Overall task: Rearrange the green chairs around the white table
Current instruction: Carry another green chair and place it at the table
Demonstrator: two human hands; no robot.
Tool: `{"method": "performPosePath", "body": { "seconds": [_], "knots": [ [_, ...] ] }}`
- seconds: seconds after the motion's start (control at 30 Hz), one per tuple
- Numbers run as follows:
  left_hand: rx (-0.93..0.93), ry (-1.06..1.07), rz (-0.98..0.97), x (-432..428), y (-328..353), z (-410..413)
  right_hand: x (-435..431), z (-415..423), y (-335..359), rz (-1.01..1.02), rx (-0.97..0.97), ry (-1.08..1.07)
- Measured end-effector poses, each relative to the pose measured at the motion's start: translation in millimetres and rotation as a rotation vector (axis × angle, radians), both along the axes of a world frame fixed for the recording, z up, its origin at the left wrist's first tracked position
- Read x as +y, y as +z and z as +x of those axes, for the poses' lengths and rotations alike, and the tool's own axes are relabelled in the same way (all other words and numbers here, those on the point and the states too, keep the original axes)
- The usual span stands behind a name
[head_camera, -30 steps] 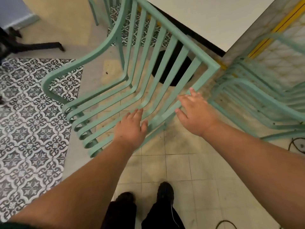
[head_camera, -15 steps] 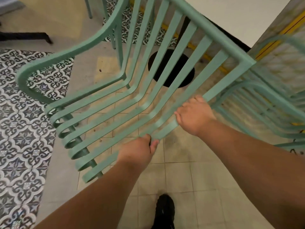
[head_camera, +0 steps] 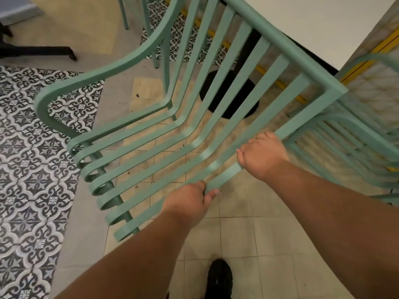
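Gripping chair [head_camera: 194, 117] by its nearest side slat. Our left hand [head_camera: 187, 201] curls round slat, thumb underneath. Our right hand [head_camera: 262, 155] wraps same slat farther along, toward seat corner. Chair stands between us and table [head_camera: 313, 22], front rail close to table edge, second chair [head_camera: 356, 143] just beside on right. We cannot tell whether legs touch floor. We judge step as swinging chair into place. We lift evenly with both hands, watch corner against second chair, steer legs past black base [head_camera: 231, 98], set down square.
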State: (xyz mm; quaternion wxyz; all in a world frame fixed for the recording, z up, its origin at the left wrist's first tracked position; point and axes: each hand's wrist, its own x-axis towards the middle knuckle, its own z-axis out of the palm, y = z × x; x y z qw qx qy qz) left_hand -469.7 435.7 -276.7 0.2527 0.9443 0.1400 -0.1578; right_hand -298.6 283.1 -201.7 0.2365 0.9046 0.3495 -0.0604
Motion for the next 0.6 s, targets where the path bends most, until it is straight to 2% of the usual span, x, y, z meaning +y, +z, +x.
{"method": "performPosePath", "body": {
  "seconds": [0.27, 0.6],
  "knots": [
    [-0.006, -0.072, 0.050, 29.5, 4.0, -9.2, 13.4, -16.8, -1.4, 0.033, -0.005, 0.001],
    [-0.022, -0.206, 0.168, 121.1, 6.7, -9.0, 76.1, -45.1, -8.0, 0.139, 0.043, -0.104]
  ]
}}
